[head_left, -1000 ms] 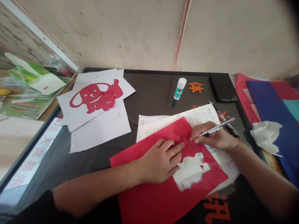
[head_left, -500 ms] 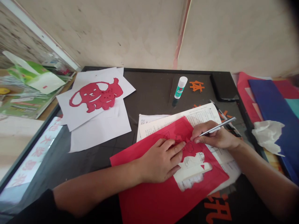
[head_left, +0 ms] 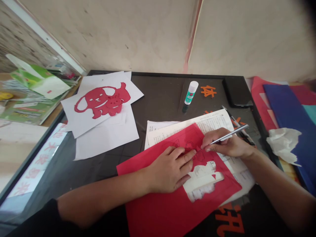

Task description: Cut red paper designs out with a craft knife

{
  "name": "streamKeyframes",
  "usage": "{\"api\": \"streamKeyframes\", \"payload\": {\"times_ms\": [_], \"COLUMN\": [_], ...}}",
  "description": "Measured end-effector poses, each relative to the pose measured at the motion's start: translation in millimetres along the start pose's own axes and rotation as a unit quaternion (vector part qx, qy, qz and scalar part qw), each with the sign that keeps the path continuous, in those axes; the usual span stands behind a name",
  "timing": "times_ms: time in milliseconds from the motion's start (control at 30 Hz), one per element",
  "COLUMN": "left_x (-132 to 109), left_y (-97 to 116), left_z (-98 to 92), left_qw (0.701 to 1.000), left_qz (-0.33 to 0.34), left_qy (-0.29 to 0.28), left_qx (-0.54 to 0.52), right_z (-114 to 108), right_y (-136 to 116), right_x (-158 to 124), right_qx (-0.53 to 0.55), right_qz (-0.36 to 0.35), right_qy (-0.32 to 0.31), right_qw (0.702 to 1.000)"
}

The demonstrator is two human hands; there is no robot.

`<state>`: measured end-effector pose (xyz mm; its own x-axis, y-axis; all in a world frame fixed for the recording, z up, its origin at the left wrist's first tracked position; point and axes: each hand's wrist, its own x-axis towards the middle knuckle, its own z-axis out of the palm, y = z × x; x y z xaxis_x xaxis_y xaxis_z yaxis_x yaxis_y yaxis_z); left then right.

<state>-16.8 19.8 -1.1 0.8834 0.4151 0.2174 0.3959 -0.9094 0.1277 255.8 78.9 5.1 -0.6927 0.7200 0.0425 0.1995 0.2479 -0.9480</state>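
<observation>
A sheet of red paper point(head_left: 153, 214) lies at a slant over an open printed book point(head_left: 214, 121). Dark outlines are drawn on its upper part, and a ragged hole cut through it shows pale paper beneath. My left hand point(head_left: 170, 169) rests flat on the sheet, fingers spread, the fingertips beside the drawn lines. In my right hand point(head_left: 222, 143) is a slim silver craft knife point(head_left: 229, 134), pinched low on the handle. Its tip meets the red paper just right of my left fingertips; the exact contact is too small to make out.
A glue stick point(head_left: 191, 92) stands behind the book, near a black phone-like slab point(head_left: 237, 92). White sheets point(head_left: 106, 144) bearing a red animal paper-cut point(head_left: 98, 102) lie at left. On the right are a blue folder point(head_left: 283, 105) and a crumpled tissue point(head_left: 283, 143).
The view has shifted very slightly. Both hands, the knife and the red paper stay almost where they were, with the knife's handle end a touch further left.
</observation>
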Motion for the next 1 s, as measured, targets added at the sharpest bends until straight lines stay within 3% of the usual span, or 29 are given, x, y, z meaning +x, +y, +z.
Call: {"api": "streamKeyframes", "payload": {"times_ms": [267,1000], "left_x": [-1.4,-1.4], "left_y": [-0.1,-0.6], "left_z": [1.0,1.2], "left_qw": [1.0,1.0], "left_qz": [-0.006,-0.008], "left_qy": [-0.014,-0.011], "left_qx": [-0.007,-0.002], "right_z": [-3.5,-3.8], "right_y": [2.8,1.6], "right_x": [0.3,-5.6], "right_qx": [0.006,-0.017], "right_qz": [-0.032,-0.039], "right_qy": [-0.022,-0.005], "right_qw": [0.999,0.999]}}
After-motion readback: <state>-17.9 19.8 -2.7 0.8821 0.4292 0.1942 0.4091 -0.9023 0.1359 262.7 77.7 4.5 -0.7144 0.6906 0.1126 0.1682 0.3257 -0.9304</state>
